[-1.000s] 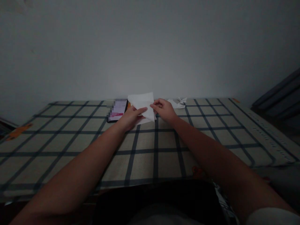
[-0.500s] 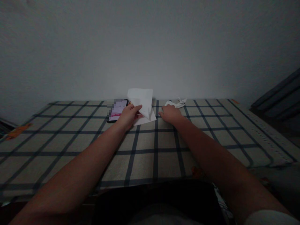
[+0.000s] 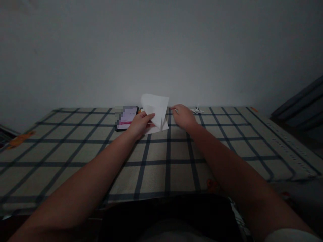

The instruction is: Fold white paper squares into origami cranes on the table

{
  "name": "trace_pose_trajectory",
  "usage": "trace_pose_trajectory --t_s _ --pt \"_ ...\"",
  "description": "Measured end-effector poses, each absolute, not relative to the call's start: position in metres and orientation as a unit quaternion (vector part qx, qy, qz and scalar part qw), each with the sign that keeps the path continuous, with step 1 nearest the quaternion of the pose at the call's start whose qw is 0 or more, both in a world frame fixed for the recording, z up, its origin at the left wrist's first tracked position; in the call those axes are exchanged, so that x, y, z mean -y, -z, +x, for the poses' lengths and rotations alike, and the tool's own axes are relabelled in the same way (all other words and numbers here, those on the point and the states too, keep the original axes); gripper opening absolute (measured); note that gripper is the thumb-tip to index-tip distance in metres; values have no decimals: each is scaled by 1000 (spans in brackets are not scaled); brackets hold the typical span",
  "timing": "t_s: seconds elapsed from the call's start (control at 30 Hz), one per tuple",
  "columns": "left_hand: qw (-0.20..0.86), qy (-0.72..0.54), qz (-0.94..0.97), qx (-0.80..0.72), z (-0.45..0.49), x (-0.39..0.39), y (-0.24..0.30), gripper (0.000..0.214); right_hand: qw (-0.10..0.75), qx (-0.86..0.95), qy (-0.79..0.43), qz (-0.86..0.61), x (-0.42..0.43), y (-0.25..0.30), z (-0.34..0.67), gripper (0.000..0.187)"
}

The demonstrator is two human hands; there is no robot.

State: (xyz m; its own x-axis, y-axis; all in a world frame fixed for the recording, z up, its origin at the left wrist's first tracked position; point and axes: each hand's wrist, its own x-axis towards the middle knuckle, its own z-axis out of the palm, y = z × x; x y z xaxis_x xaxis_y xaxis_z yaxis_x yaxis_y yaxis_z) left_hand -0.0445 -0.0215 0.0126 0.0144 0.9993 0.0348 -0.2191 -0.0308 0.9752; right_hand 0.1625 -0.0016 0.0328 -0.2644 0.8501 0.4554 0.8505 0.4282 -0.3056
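Observation:
A folded sheet of white paper (image 3: 157,109) stands partly raised on the cloth, its top curving over and a lower flap (image 3: 165,125) lying flat beneath. My left hand (image 3: 142,122) pinches its lower left side, thumb on top and fingers underneath. My right hand (image 3: 183,116) hovers just right of the paper, apart from it. Its fingers are bent, with the thumb and forefinger slightly apart, and I see nothing held in them. A small white folded-paper figure (image 3: 198,110) with pointed tips lies just beyond my right hand, partly hidden by it.
A phone (image 3: 128,118) with a lit screen lies left of my left hand. A checked cloth (image 3: 156,158) covers the table, with orange patches (image 3: 21,139) at its left edge. The pale wall (image 3: 161,50) rises right behind the table.
My right hand has lifted and shifted slightly away from me, off the white paper it was over. The folded sheet in my left hand has tilted to the right.

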Motion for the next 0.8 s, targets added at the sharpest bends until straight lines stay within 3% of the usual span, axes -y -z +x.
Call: trace_pose_trajectory --t_s 0.2,0.47,0.6,0.7,0.8 --pt "551 -558 449 -428 -44 21 -12 25 117 794 -18 -596 4 -30 173 35" --pt "547 -557 457 -427 -44 21 -11 25 222 792 -146 -550 -2 -26 155 39" --pt "542 -561 456 -430 -44 21 -12 26 275 764 -121 -571 -3 -31 161 39" --pt "540 -561 458 -428 -44 21 -12 28 219 777 -58 -588 3 -35 165 36" --pt "543 -560 455 -430 -44 21 -11 28 117 779 -87 -610 10 -33 163 37"
